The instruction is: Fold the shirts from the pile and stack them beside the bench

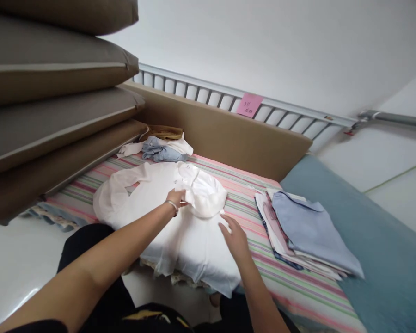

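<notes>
A white shirt lies spread on the striped bed sheet in front of me. My left hand, with a bracelet on the wrist, pinches a folded-over part of the shirt near its collar. My right hand rests flat and open on the shirt's right edge, fingers stretched out. My dark-clothed legs show at the bottom of the view.
A stack of folded shirts with a light blue one on top lies to the right. A small pile of unfolded clothes sits at the back. Brown cushions are stacked at left. A brown headboard, railing and blue mattress border the bed.
</notes>
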`<state>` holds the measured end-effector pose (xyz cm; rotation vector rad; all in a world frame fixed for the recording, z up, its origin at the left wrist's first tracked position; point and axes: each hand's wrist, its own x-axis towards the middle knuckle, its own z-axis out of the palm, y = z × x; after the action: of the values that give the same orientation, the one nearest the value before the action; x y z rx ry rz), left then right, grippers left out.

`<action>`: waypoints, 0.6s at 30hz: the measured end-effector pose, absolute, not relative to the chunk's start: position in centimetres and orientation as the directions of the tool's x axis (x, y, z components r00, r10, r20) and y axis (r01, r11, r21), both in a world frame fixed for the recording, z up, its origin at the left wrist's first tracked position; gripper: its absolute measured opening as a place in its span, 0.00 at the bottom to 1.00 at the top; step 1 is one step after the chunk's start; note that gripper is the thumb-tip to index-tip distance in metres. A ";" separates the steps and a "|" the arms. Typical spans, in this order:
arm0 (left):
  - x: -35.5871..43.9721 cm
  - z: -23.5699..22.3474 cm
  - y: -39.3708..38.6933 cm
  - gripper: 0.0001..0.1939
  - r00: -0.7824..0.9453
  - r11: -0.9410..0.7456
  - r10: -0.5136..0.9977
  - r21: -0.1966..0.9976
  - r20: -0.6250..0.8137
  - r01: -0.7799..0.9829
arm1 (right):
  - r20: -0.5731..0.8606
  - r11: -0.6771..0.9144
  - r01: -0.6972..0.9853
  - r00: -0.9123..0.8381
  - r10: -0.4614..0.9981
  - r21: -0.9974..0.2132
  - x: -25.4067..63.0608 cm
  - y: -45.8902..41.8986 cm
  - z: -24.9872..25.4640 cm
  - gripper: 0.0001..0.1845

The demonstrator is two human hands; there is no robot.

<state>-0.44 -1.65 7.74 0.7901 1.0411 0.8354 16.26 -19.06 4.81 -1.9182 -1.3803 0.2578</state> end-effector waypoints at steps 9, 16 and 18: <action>5.7 15.2 0.4 0.10 0.461 0.328 0.852 0.939 -0.246 -0.104 | -0.175 -0.652 0.269 0.829 0.532 -0.709 18.4 -31.6 -1.7 0.20; 10.5 21.7 1.4 0.11 0.559 0.143 0.825 0.988 -0.088 -0.054 | -0.269 -0.716 0.285 0.788 0.554 -0.638 17.5 -31.6 -2.1 0.14; 11.1 23.1 2.0 0.11 0.554 0.090 0.831 0.995 -0.051 -0.044 | -0.342 -0.726 0.255 0.751 0.565 -0.639 17.7 -31.9 -3.7 0.13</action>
<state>11.05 1.96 23.11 1.3292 0.7594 0.7527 17.70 -31.95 -3.68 -2.3740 -0.6151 0.7127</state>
